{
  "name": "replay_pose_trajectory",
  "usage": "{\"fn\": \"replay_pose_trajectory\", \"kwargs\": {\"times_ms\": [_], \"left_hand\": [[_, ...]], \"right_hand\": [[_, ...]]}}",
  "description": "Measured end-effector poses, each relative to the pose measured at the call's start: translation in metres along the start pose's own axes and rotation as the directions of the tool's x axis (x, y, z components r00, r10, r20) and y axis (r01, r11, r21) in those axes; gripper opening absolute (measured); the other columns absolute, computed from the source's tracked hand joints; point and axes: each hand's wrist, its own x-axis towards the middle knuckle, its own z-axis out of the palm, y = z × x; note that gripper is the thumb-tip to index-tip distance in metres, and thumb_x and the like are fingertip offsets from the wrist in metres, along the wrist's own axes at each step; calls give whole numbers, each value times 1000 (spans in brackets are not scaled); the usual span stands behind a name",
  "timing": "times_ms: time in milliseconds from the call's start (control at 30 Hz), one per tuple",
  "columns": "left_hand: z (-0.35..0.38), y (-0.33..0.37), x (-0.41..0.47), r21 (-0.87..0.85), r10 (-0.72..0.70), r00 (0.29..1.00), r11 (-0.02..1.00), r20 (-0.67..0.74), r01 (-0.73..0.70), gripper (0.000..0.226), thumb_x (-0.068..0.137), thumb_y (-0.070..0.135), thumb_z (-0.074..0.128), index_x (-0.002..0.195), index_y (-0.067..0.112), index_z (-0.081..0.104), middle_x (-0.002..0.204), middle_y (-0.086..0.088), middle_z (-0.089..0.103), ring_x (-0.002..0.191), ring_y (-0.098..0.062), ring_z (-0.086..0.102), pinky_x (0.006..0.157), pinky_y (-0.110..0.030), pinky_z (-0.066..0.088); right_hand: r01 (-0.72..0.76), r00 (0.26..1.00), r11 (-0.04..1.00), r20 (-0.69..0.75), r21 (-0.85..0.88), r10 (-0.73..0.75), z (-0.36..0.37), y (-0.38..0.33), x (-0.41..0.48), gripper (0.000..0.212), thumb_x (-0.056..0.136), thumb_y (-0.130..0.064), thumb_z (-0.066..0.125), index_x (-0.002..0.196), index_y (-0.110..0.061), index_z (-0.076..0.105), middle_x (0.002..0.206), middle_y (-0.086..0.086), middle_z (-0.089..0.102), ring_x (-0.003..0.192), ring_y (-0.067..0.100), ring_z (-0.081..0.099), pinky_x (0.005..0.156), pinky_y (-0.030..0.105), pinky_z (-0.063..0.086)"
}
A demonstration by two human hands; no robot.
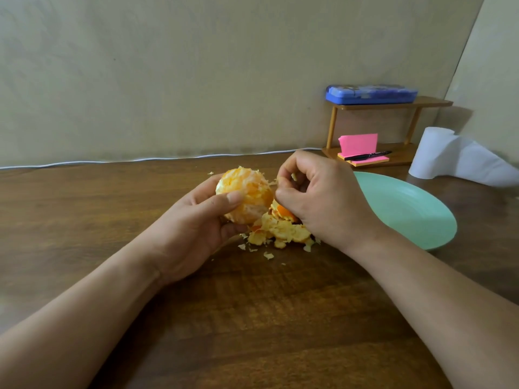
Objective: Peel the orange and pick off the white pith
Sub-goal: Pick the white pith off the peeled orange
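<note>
1. Brown wooden counter [280, 318]: loose flakes already lie on it in front of the hands. Further picking is likely to scatter more of them, because the work is done above bare wood.
2. Pale green round plate [407, 209]: it sits to the right of the hands and holds no waste. Dropped scraps will probably miss it unless they are carried across.
3. Round peeled orange [247, 189]: it is held just above the counter, left of centre, with white pith patches on its surface. Too firm a squeeze could burst a segment, and a slack hold could let it roll into the heap.
4. Heap of orange peel pieces [280, 231]: it lies directly under the hands and could foul the fruit if the fruit is lowered.
5. Small scrap of white pith [294, 176]: a sharp tug may snap it short and leave a remnant.
6. Left hand [196, 228]: palm turned inward, thumb laid across the orange's front, fingers curled behind and beneath it, gripping.
7. Right hand [323, 197]: close against the orange's right side, fingers curled, thumb and forefinger pinching the scrap.
</note>
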Motion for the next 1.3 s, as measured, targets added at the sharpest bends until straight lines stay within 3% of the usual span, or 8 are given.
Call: {"fn": "replay_pose_trajectory", "kwargs": {"times_ms": [167, 333, 467, 700, 833, 933, 1233, 1300], "left_hand": [[3, 3, -2, -48, -21, 1000, 999, 2, 21, 61, 86, 30, 77, 143, 13, 63, 132, -13, 67, 111, -22, 67, 85, -28, 60], [2, 3, -3, -169, -66, 998, 983, 18, 68, 75, 72, 40, 95, 137, 13, 70, 129, -11, 70, 102, -19, 70, 79, -25, 60], [-1, 6, -4, -197, -69, 997, 978, 36, 75, 65, 71, 43, 95, 128, 16, 78, 121, -10, 71, 97, -21, 68, 78, -24, 60], [-3, 2, -2, -173, -79, 997, 982, -16, 76, 54, 81, 30, 84, 130, 11, 74, 123, -12, 72, 101, -20, 71, 78, -26, 61], [-4, 1, 1, -79, -67, 995, 995, -69, 61, 60, 84, 35, 75, 137, 9, 66, 123, -11, 71, 100, -18, 70, 77, -26, 59], [-4, -1, 3, -13, -44, 994, 999, -99, 43, 52, 88, 33, 75, 135, 11, 69, 120, -8, 72, 97, -16, 68, 75, -26, 54], [-2, -4, 2, 122, -16, 992, 992, -128, 32, 50, 97, 33, 72, 139, 8, 67, 137, -21, 67, 125, -36, 61, 120, -71, 30], [-1, -5, 3, 135, -12, 991, 990, -134, 31, 50, 96, 33, 74, 138, 7, 67, 134, -20, 68, 123, -35, 62, 120, -71, 32]], "right_hand": [[-34, 999, 996, 24, 88, 32, 2, -1, -1, 7, 92, -19, 73, 86, -20, 71, 76, -7, 68, 73, 16, 66, 62, 34, 59], [-74, 997, 979, 36, 188, 69, 3, 1, 0, 8, 94, -16, 71, 87, -16, 73, 74, -3, 66, 68, 15, 61, 57, 24, 51], [-125, 992, 969, 44, 213, 119, 2, 4, 2, 10, 98, -17, 70, 89, -16, 74, 75, 0, 68, 66, 9, 60, 57, 19, 50], [-155, 982, 975, 131, 158, 135, 3, 0, 0, 22, 108, -18, 56, 110, -29, 75, 86, 0, 76, 78, 27, 70, 68, 45, 59], [-108, 980, 988, 178, 111, 87, 0, -6, -2, 21, 108, -28, 60, 121, -28, 76, 101, -19, 74, 97, 1, 69, 76, 17, 58], [-62, 982, 997, 179, 36, 55, 1, -6, -2, 21, 105, -33, 66, 121, -26, 78, 104, -20, 75, 98, -1, 70, 79, 22, 60], [59, 982, 995, 182, -76, -44, 0, -5, -1, 15, 106, -28, 67, 111, -22, 79, 91, -13, 76, 84, 5, 72, 72, 34, 61], [117, 982, 983, 166, -141, -93, 0, -6, 0, 12, 105, -26, 67, 104, -21, 78, 86, -11, 74, 79, 8, 70, 69, 35, 60]]}}
